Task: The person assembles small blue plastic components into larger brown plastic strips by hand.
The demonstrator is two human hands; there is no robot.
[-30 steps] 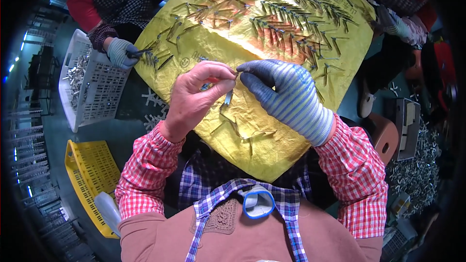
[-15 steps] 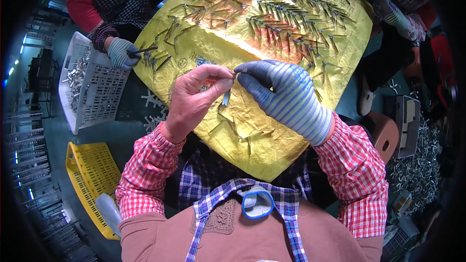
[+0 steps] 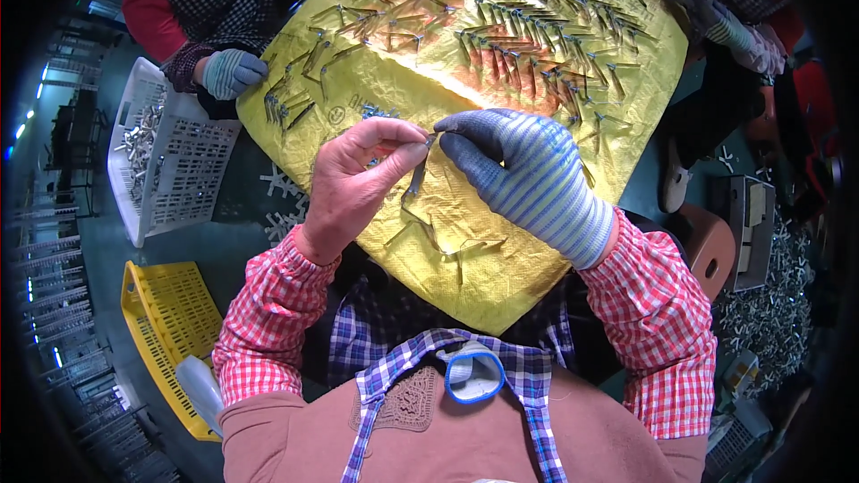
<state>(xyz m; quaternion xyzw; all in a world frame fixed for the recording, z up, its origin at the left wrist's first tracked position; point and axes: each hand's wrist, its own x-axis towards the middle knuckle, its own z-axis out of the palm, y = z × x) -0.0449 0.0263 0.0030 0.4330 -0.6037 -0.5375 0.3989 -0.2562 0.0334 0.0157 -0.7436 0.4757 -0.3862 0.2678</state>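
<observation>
Over the yellow sheet, my bare left hand (image 3: pixel 353 183) pinches a thin metal strip (image 3: pixel 417 177) by its upper end. The strip hangs down beside my thumb. My right hand (image 3: pixel 519 165), in a blue-and-white striped glove with dark fingertips, has thumb and forefinger closed at the top of that strip. Whatever sits between those gloved fingertips is too small to make out. Below my hands lie jointed thin metal pieces (image 3: pixel 438 246). A few small blue parts (image 3: pixel 380 113) show behind my left hand.
Many V-shaped metal pieces (image 3: pixel 514 45) lie over the far part of the yellow sheet (image 3: pixel 483 300). A white crate (image 3: pixel 183 165) of metal parts and a yellow crate (image 3: pixel 174 322) stand at left. Co-workers' gloved hands (image 3: pixel 233 74) are at the far edges; a brown stool (image 3: pixel 707 250) is at right.
The metal strip has turned slightly and looks darker, while my hands have barely moved. At far left, a co-worker's hand no longer shows the dark rod it held and rests at the sheet's edge.
</observation>
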